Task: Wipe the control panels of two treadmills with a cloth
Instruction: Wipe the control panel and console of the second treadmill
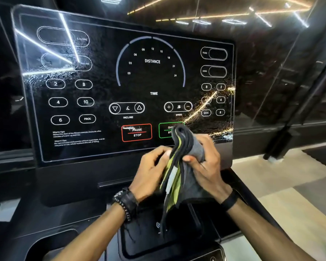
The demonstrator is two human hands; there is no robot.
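Grey cloth (186,166) overlaps panel (105,140) edge.

A glass wall (271,59) is standing behind the machine and is reflecting long strips of ceiling light (224,16). A dark post (297,110) is leaning down along the right side to its foot on the pale floor (290,185). On the wrists, a beaded bracelet (123,205) and a black band (230,201) are sitting, and a black tray (145,240) with a small wireless mark is lying below.
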